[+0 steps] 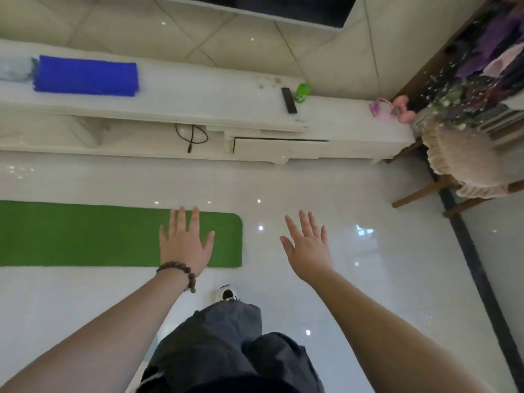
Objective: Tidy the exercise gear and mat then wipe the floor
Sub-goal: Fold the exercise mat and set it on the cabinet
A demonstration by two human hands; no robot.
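A blue cloth (86,76) lies far left on the long white shelf (175,106), and nearer, a green mat (85,234) lies flat on the glossy white floor (368,265), running in from the left edge. The left hand (184,245), a bead bracelet (178,272) at its wrist, spreads flat with straight fingers over the mat's right end, grasping nothing. The right hand (307,249) hangs released, fingers splayed, over bare floor just right of the mat, while pink dumbbells (404,109) sit far right on the shelf.
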